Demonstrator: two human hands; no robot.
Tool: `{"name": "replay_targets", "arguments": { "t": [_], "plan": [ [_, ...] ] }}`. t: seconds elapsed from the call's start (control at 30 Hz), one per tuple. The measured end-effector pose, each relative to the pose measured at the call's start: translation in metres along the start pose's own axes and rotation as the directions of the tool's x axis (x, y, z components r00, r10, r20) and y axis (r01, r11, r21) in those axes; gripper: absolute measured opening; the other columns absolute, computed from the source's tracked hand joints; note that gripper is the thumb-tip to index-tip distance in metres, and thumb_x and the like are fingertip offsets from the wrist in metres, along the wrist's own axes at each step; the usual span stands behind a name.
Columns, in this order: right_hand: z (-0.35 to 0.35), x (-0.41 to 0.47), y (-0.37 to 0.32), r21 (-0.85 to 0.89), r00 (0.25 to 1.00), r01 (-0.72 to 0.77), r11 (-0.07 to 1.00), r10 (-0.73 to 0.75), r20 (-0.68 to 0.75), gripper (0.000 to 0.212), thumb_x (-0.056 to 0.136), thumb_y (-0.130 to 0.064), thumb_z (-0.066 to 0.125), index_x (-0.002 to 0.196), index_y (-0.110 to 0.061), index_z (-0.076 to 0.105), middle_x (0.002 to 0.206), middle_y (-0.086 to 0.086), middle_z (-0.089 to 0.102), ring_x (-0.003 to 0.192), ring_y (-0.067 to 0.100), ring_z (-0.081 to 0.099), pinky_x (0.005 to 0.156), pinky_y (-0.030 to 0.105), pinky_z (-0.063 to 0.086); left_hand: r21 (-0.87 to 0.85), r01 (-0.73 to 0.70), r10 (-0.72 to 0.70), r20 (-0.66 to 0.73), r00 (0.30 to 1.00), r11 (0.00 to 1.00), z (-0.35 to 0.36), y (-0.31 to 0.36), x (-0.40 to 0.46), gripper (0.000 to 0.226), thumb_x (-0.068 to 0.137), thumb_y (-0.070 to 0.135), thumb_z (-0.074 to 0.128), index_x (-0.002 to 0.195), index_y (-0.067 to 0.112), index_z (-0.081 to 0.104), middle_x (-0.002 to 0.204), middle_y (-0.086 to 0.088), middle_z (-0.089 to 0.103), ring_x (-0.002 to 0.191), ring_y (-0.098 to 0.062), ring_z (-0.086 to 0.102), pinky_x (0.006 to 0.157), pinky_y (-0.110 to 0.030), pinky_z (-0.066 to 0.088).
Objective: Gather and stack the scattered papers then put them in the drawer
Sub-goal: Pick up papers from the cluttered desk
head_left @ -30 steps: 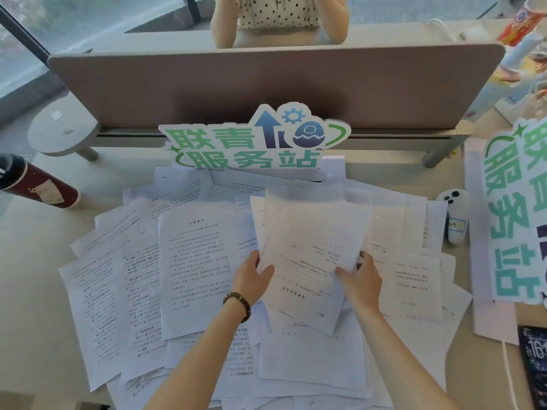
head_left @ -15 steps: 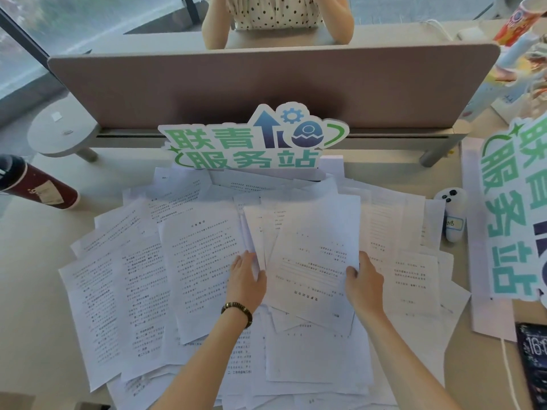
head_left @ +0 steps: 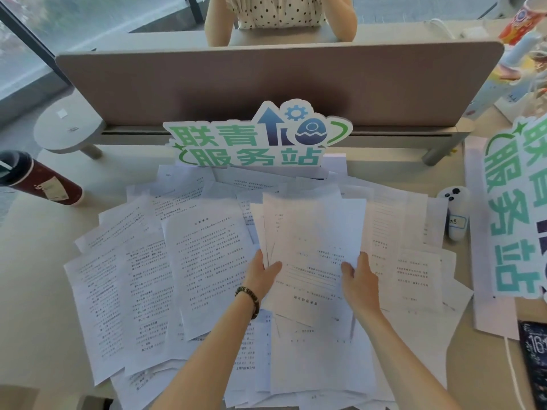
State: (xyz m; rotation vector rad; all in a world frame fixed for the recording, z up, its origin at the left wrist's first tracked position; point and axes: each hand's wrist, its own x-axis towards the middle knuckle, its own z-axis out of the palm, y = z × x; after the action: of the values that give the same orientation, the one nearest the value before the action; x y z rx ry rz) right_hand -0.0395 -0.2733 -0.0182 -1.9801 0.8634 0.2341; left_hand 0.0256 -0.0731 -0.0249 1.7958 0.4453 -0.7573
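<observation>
Many printed white papers lie scattered and overlapping across the beige desk. Over the middle of the pile I hold a small bundle of sheets, lifted and tilted toward me. My left hand grips its left edge, thumb on top. My right hand grips its right edge the same way. A beaded bracelet sits on my left wrist. No drawer is in view.
A green and white cut-out sign stands behind the papers, against a brown divider. Another sign leans at the right. A dark red cup lies at the left, a white controller and a phone at the right. A person sits opposite.
The bundle dipped toward the pile half a second ago, then rose again. Both hands shifted slightly along its side edges and squared the sheets closer together.
</observation>
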Motion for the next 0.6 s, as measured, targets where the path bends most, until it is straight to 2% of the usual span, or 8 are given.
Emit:
{"name": "replay_targets", "arguments": {
  "t": [0.07, 0.13, 0.17, 0.2, 0.3, 0.4, 0.47, 0.6],
  "plan": [
    [-0.001, 0.0, -0.001, 0.055, 0.999, -0.013, 0.998, 0.011, 0.046, 0.008, 0.101, -0.016, 0.05, 0.104, -0.013, 0.043, 0.081, 0.0, 0.051, 0.072, 0.02, 0.049, 0.06, 0.031, 0.036, -0.025, 0.0, 0.001, 0.016, 1.0, 1.0, 0.0, 0.004, -0.003, 0.054, 0.091, 0.026, 0.062, 0.14, 0.023, 0.039, 0.127, -0.002, 0.062, 0.11, -0.028, 0.064, 0.092, -0.05, 0.055],
    [-0.002, -0.001, -0.001, 0.122, 0.999, -0.025, 0.992, 0.021, 0.035, 0.008, 0.098, -0.017, 0.056, 0.104, -0.018, 0.052, 0.091, -0.005, 0.058, 0.084, 0.017, 0.055, 0.068, 0.028, 0.04, -0.06, 0.008, -0.007, 0.017, 1.0, 0.998, -0.001, 0.006, -0.003, 0.056, 0.092, 0.02, 0.063, 0.141, 0.025, 0.036, 0.126, -0.003, 0.061, 0.108, -0.028, 0.064, 0.09, -0.05, 0.055],
    [-0.003, -0.003, -0.002, 0.151, 0.999, -0.03, 0.988, 0.027, 0.021, 0.006, 0.097, -0.018, 0.059, 0.096, -0.02, 0.054, 0.087, -0.007, 0.058, 0.081, 0.015, 0.055, 0.065, 0.024, 0.039, -0.07, 0.014, -0.013, 0.014, 1.0, 0.997, -0.001, 0.006, -0.003, 0.058, 0.092, 0.018, 0.063, 0.143, 0.024, 0.035, 0.127, -0.004, 0.061, 0.109, -0.028, 0.063, 0.091, -0.049, 0.055],
    [-0.003, -0.004, -0.003, 0.165, 0.999, -0.033, 0.986, 0.032, 0.006, 0.013, 0.097, -0.019, 0.06, 0.086, -0.021, 0.053, 0.082, -0.008, 0.057, 0.076, 0.013, 0.054, 0.061, 0.022, 0.036, -0.081, 0.016, -0.015, 0.014, 1.0, 0.997, -0.003, 0.006, -0.003, 0.059, 0.093, 0.017, 0.062, 0.144, 0.024, 0.035, 0.129, -0.004, 0.06, 0.111, -0.028, 0.062, 0.093, -0.05, 0.054],
    [-0.004, -0.004, -0.002, 0.072, 0.999, 0.011, 0.997, -0.007, -0.047, 0.029, 0.099, -0.025, 0.056, 0.074, -0.018, 0.042, 0.08, -0.001, 0.049, 0.072, 0.016, 0.046, 0.061, 0.027, 0.034, -0.186, 0.025, -0.022, 0.019, 1.0, 0.982, -0.008, 0.004, -0.002, 0.051, 0.092, 0.016, 0.063, 0.137, 0.028, 0.043, 0.131, -0.003, 0.061, 0.114, -0.028, 0.061, 0.097, -0.052, 0.05],
    [-0.006, -0.002, -0.003, 0.015, 0.999, 0.032, 0.999, -0.031, -0.029, 0.022, 0.101, -0.031, 0.051, 0.087, -0.014, 0.047, 0.097, 0.003, 0.05, 0.089, 0.021, 0.05, 0.077, 0.031, 0.037, -0.365, 0.081, -0.064, 0.057, 0.996, 0.928, -0.014, 0.005, -0.003, 0.044, 0.093, 0.015, 0.064, 0.133, 0.027, 0.05, 0.123, -0.004, 0.066, 0.109, -0.029, 0.065, 0.094, -0.052, 0.052],
    [-0.009, 0.0, -0.003, 0.053, 1.0, 0.031, 0.998, -0.031, -0.003, 0.021, 0.101, -0.033, 0.051, 0.098, -0.012, 0.052, 0.098, 0.003, 0.055, 0.094, 0.025, 0.054, 0.079, 0.034, 0.039, -0.426, 0.087, -0.055, 0.087, 0.995, 0.901, -0.016, 0.007, -0.004, 0.037, 0.094, 0.014, 0.062, 0.128, 0.026, 0.054, 0.118, -0.005, 0.07, 0.105, -0.029, 0.067, 0.088, -0.049, 0.056],
    [-0.013, 0.001, -0.009, 0.258, 0.99, -0.102, 0.961, 0.072, 0.124, 0.03, 0.098, -0.028, 0.058, 0.125, -0.031, 0.046, 0.108, -0.01, 0.061, 0.099, 0.016, 0.061, 0.088, 0.035, 0.047, -0.463, 0.127, -0.058, 0.16, 0.985, 0.877, -0.023, 0.009, -0.008, 0.035, 0.093, 0.014, 0.064, 0.126, 0.023, 0.058, 0.116, -0.009, 0.071, 0.105, -0.033, 0.068, 0.084, -0.049, 0.057]
  ]
}}
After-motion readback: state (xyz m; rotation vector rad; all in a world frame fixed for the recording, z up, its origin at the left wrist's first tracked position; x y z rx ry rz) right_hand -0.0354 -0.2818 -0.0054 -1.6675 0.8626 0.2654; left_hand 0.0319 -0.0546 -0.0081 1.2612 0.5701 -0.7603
